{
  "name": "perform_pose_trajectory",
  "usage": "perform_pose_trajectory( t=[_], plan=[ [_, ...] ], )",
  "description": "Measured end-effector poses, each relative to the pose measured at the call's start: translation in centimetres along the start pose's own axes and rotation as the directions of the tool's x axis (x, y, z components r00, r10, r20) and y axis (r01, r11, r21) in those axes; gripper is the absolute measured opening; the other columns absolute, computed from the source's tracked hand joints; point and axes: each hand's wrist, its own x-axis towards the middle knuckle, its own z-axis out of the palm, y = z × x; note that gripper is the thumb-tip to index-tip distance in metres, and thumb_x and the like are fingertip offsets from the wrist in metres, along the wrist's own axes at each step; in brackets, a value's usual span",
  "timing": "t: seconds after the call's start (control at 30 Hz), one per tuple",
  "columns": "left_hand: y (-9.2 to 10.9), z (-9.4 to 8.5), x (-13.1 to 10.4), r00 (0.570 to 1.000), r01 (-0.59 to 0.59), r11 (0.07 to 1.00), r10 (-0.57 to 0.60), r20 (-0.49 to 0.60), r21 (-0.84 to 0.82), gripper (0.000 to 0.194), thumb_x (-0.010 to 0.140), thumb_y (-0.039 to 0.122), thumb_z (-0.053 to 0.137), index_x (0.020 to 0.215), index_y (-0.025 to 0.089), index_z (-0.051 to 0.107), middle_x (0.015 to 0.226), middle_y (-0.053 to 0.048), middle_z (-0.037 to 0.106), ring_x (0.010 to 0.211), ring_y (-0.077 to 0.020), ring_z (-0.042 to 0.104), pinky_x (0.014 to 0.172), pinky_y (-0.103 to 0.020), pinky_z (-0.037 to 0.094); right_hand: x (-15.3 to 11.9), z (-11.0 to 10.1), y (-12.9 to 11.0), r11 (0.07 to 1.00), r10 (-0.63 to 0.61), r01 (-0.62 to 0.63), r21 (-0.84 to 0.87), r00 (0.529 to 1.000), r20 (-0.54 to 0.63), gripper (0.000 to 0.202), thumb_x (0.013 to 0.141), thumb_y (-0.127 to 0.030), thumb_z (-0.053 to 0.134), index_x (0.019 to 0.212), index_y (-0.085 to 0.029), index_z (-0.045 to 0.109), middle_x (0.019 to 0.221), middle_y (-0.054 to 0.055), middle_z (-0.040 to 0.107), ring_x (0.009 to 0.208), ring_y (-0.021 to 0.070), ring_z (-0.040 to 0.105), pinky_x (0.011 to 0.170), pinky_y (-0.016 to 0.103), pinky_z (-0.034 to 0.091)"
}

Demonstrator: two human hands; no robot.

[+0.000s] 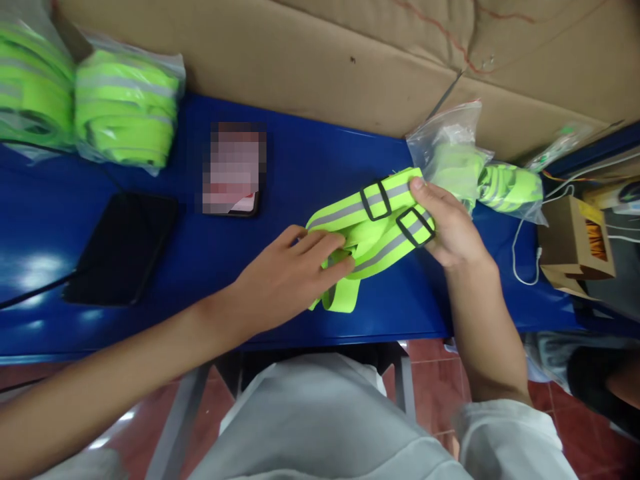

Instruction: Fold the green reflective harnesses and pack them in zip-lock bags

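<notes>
A neon yellow-green reflective strap (345, 212) with a grey stripe is gathered in loops above the blue table. Two black slide buckles, an upper one (376, 201) and a lower one (415, 227), sit on its bands near the right end. My right hand (453, 223) grips that end, thumb on top and the other fingers underneath. At the left end, my left hand (300, 270) has its fingers curled over and into the loops. A short strap loop hangs below my left fingertips.
Bagged neon straps (127, 110) stand at the back left, with more bags (510, 187) at the back right. A black tablet-like device (120, 250) and a blurred-out phone (234, 170) lie on the blue table (200, 267). Rightward are a cardboard box (575, 243), a white cable and another person's arm.
</notes>
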Motion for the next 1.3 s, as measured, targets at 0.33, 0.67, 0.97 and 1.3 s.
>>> perform_pose_trajectory(
  t=[0.33,0.67,0.97,1.3],
  plan=[
    [0.1,-0.1,-0.6,0.92,0.173,0.954,-0.245,-0.305,-0.244,0.02,0.091,0.006,0.061,0.092,0.023,0.051,0.108,-0.006,0.071,0.099,-0.0192,0.069,0.085,-0.033,0.058,1.2,-0.8,0.7,0.998,-0.034,0.034,0.051,0.999,-0.004,0.035,0.088,-0.056,0.078,0.104,-0.025,0.076,0.115,0.006,0.079,0.118,0.0291,0.073,0.101,0.044,0.063],
    [0.0,-1.4,-0.8,0.97,0.071,0.785,-0.199,-0.142,-0.615,0.028,0.099,0.01,0.055,0.125,0.021,0.058,0.1,-0.001,0.075,0.088,-0.0125,0.069,0.091,-0.031,0.052,1.2,-0.7,1.1,0.987,-0.15,0.148,-0.056,0.988,-0.027,0.039,0.085,-0.059,0.08,0.11,-0.029,0.078,0.113,0.001,0.079,0.122,0.0263,0.07,0.108,0.042,0.058],
    [-0.2,-2.1,0.4,0.945,0.239,0.7,-0.327,-0.005,-0.673,0.032,0.101,0.023,0.053,0.069,0.019,0.052,0.06,0.005,0.049,0.06,-0.0101,0.044,0.074,-0.033,0.04,0.4,-0.4,0.6,0.952,-0.221,0.223,-0.21,0.975,0.036,0.042,0.088,-0.061,0.076,0.116,-0.031,0.077,0.118,0.0,0.077,0.118,0.0275,0.069,0.112,0.046,0.053],
    [-0.4,-1.7,0.4,0.995,0.095,0.918,-0.092,0.026,-0.385,0.037,0.1,0.014,0.052,0.136,0.022,0.057,0.093,0.003,0.078,0.069,-0.0121,0.065,0.093,-0.037,0.039,0.6,-0.6,0.5,0.849,-0.348,0.349,-0.396,0.934,0.078,0.042,0.092,-0.059,0.071,0.121,-0.029,0.075,0.117,0.001,0.076,0.113,0.0257,0.069,0.109,0.042,0.053]
  ],
)
